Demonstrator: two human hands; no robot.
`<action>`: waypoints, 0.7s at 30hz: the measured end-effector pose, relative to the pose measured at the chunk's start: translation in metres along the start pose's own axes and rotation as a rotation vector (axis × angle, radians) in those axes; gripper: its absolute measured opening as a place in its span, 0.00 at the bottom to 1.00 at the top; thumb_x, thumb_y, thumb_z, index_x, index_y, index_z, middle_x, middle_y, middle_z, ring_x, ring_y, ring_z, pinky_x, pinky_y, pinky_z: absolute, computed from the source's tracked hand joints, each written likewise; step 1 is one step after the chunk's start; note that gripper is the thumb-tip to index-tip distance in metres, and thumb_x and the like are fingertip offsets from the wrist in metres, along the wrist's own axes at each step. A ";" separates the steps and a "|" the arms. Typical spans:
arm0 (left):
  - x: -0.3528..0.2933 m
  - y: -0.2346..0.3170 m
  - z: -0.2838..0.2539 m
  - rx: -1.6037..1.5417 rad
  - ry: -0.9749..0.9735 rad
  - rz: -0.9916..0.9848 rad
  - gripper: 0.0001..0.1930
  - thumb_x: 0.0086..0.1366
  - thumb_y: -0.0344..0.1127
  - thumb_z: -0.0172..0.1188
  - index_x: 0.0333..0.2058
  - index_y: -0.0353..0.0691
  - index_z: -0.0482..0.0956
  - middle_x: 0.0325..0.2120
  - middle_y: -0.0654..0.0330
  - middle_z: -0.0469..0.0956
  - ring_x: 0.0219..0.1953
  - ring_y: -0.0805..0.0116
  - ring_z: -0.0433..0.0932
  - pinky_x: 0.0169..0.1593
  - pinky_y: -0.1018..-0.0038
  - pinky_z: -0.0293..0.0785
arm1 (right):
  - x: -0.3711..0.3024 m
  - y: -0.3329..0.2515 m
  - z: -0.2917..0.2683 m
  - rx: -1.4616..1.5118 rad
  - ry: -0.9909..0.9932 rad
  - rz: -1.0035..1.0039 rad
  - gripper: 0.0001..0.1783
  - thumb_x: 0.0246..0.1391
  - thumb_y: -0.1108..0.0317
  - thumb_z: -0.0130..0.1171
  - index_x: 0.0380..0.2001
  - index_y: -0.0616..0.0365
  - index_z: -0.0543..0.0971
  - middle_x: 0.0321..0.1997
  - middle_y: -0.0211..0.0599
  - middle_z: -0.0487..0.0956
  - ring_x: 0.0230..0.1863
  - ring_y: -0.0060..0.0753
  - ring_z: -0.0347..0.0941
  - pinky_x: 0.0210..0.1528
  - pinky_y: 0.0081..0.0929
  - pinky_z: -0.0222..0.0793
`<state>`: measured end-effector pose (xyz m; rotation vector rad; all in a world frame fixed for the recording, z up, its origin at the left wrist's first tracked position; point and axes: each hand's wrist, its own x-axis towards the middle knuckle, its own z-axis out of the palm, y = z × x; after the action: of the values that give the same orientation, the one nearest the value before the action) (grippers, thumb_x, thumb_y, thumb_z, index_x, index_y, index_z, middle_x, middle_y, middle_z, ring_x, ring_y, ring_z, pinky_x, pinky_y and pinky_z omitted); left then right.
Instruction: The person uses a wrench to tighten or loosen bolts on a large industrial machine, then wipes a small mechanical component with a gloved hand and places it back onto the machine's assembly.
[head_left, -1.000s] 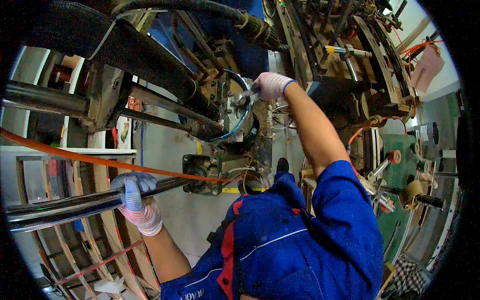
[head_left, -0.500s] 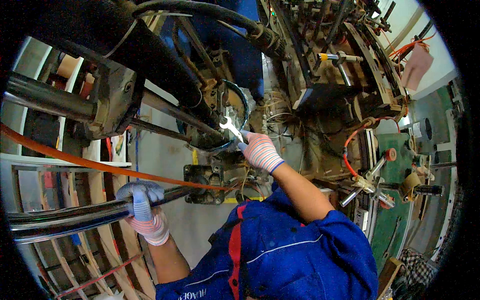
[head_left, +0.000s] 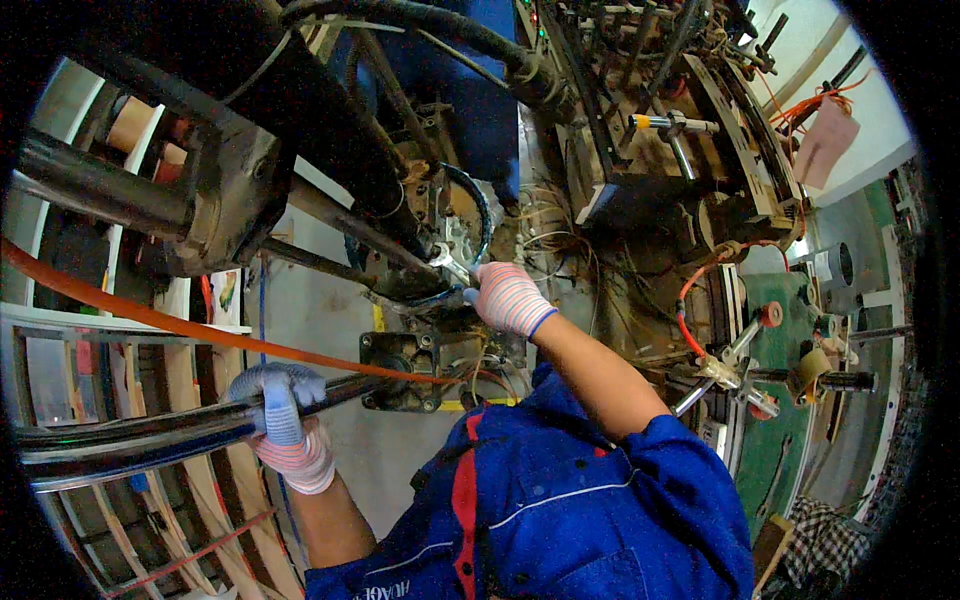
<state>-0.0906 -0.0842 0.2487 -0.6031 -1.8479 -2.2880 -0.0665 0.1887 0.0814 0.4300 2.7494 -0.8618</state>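
My right hand [head_left: 512, 298], in a striped work glove, is closed around the handle of a shiny open-end wrench [head_left: 452, 266]. The wrench's head points up and left, at the dark machine parts beside a round tub [head_left: 487, 212]; whether its jaws sit on a nut I cannot tell. Over on the left, my left hand [head_left: 285, 415], gloved with grey-blue fingers, is wrapped over a thick polished steel bar [head_left: 150, 440]. That bar runs from the left rim to a square dark flange block [head_left: 400, 370].
An orange hose [head_left: 200, 335] crosses above the left hand. Heavy black cylinders and rods [head_left: 110, 190] fill the upper left. Loose wires [head_left: 545, 225] lie right of the tub. Clamps and rollers [head_left: 735, 370] stand by a green surface [head_left: 770, 440] at right. Wooden-edged shelving [head_left: 190, 500] lines the lower left.
My right hand has moved slightly left with the wrench, whose head is now lower and closer in against the machine parts. The left hand keeps its hold on the bar.
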 end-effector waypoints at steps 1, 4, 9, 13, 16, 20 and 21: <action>0.001 0.000 -0.001 0.008 -0.008 -0.004 0.07 0.65 0.30 0.64 0.32 0.38 0.74 0.20 0.59 0.73 0.20 0.69 0.72 0.26 0.67 0.75 | 0.003 0.001 0.005 -0.045 0.002 -0.028 0.18 0.62 0.53 0.59 0.42 0.59 0.80 0.39 0.55 0.82 0.45 0.59 0.79 0.49 0.48 0.75; 0.003 -0.002 -0.003 0.011 -0.061 0.005 0.08 0.65 0.32 0.64 0.31 0.38 0.74 0.19 0.59 0.73 0.20 0.69 0.72 0.26 0.67 0.75 | -0.004 -0.007 0.010 0.097 0.042 0.054 0.19 0.62 0.53 0.59 0.43 0.58 0.79 0.39 0.54 0.82 0.45 0.59 0.79 0.49 0.49 0.74; 0.003 0.002 0.002 0.047 -0.042 0.016 0.10 0.65 0.35 0.65 0.29 0.38 0.74 0.18 0.60 0.72 0.19 0.68 0.72 0.26 0.67 0.74 | 0.013 0.020 0.016 0.100 0.082 -0.049 0.16 0.58 0.56 0.61 0.38 0.58 0.80 0.36 0.51 0.83 0.42 0.57 0.80 0.47 0.48 0.76; 0.001 0.003 0.005 0.048 0.026 -0.033 0.11 0.65 0.36 0.65 0.28 0.38 0.74 0.17 0.61 0.71 0.18 0.69 0.71 0.26 0.68 0.73 | 0.040 0.038 -0.004 -0.012 0.009 -0.211 0.11 0.55 0.61 0.61 0.32 0.58 0.80 0.32 0.49 0.83 0.38 0.54 0.82 0.43 0.44 0.79; 0.002 0.000 0.002 0.028 -0.027 0.024 0.11 0.65 0.36 0.64 0.28 0.38 0.73 0.17 0.61 0.70 0.17 0.69 0.69 0.25 0.69 0.70 | 0.047 0.051 -0.029 -0.063 0.026 -0.300 0.11 0.52 0.73 0.61 0.41 0.55 0.79 0.32 0.47 0.83 0.40 0.52 0.82 0.42 0.42 0.77; 0.005 -0.001 0.005 -0.001 -0.042 -0.020 0.11 0.66 0.35 0.64 0.28 0.38 0.73 0.16 0.61 0.69 0.17 0.69 0.67 0.24 0.70 0.67 | 0.130 0.077 -0.069 -0.200 -0.029 -0.602 0.14 0.43 0.74 0.61 0.36 0.49 0.82 0.33 0.41 0.83 0.38 0.48 0.81 0.39 0.39 0.76; 0.005 0.000 0.007 0.009 -0.044 -0.014 0.11 0.66 0.35 0.64 0.28 0.38 0.73 0.16 0.61 0.69 0.17 0.69 0.66 0.24 0.70 0.66 | 0.157 0.073 -0.071 -0.508 0.031 -0.631 0.11 0.44 0.69 0.61 0.34 0.48 0.82 0.33 0.39 0.84 0.40 0.47 0.82 0.39 0.40 0.76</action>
<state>-0.0937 -0.0768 0.2523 -0.6458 -1.8872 -2.2914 -0.1972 0.3195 0.0532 -0.5433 3.0125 -0.2180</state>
